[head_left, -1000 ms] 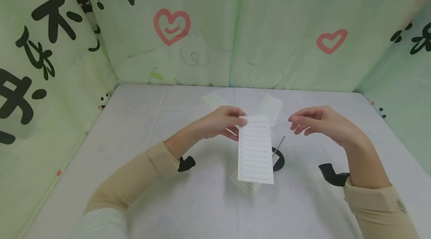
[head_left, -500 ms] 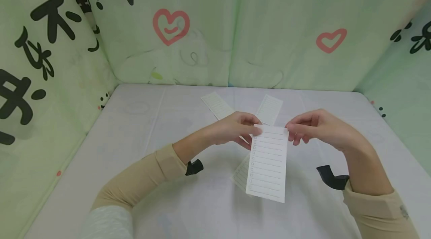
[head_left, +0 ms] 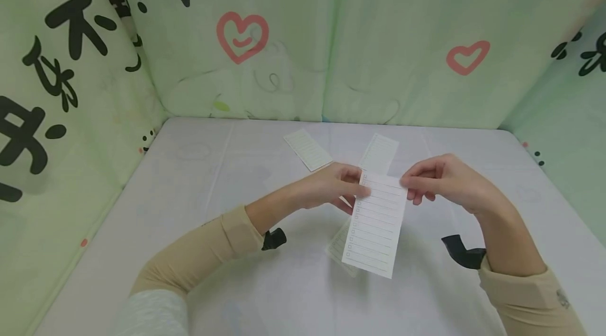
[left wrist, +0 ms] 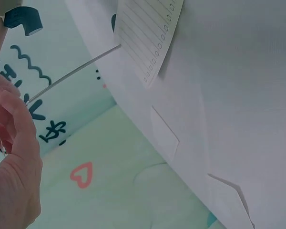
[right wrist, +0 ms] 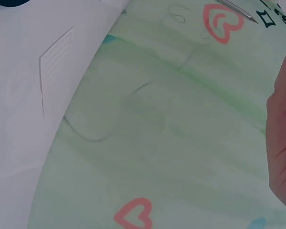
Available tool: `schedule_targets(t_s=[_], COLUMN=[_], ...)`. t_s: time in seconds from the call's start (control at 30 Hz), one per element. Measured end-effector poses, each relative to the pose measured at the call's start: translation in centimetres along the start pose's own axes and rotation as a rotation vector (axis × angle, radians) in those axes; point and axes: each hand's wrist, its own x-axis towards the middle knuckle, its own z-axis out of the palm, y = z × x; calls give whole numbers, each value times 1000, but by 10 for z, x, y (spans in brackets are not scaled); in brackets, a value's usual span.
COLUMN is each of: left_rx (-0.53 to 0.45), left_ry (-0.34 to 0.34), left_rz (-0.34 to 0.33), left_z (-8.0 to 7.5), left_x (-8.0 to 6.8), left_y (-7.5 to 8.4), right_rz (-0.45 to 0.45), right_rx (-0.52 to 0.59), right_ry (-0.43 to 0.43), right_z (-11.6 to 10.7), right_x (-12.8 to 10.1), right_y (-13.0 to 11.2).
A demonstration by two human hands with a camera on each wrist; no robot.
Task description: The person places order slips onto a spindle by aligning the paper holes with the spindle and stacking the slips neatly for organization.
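Note:
My left hand (head_left: 326, 186) pinches the upper left edge of a white checklist card (head_left: 374, 228), with the thumb on its printed side. At the upper right corner my right hand (head_left: 445, 181) pinches the same card, which hangs tilted above the table. Beneath it a second lined card (head_left: 338, 252) is partly covered. In the left wrist view a thin metal rod (left wrist: 74, 75) slants up from beside a lined card (left wrist: 150, 38), with a sliver of a dark object (left wrist: 113, 21) behind. Its pointed tip (right wrist: 250, 18) appears in the right wrist view. The held card hides both in the head view.
Two more lined cards, one left (head_left: 307, 149) and one right (head_left: 379, 152), lie farther back on the white table (head_left: 227, 168). A green printed curtain (head_left: 284, 62) rises behind and along both sides. Black camera mounts (head_left: 274, 240) jut from both wrists.
The left hand has carried the card to the right and slightly down, over the dark base and rod. The right hand has taken hold of its corner. The card has since tilted.

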Motion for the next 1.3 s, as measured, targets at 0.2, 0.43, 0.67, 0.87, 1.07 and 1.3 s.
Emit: schedule_targets(t_s=[0.2, 0.43, 0.67, 0.87, 1.07, 1.3], left_rx=[-12, -20, -45, -56, -49, -31], left_ry=[-9, -28, -24, 13, 13, 50], left_rz=[-25, -75, -95, -113, -93, -96], left_z=[1, 0, -3, -8, -8, -4], left_x=[-3, -10, -17, -22, -26, -24], left_y=[-12, -29, -43, -52, -55, -57], right_rz=[60, 85, 100, 135, 141, 140], right_rx=[15, 28, 45, 43, 69, 118], right_ry=[56, 110, 139, 91, 46, 25], right_z=[-1, 0, 2, 4, 5, 3], right_x=[0, 1, 0, 0, 1, 2], right_y=[2, 6, 10, 11, 17, 25])
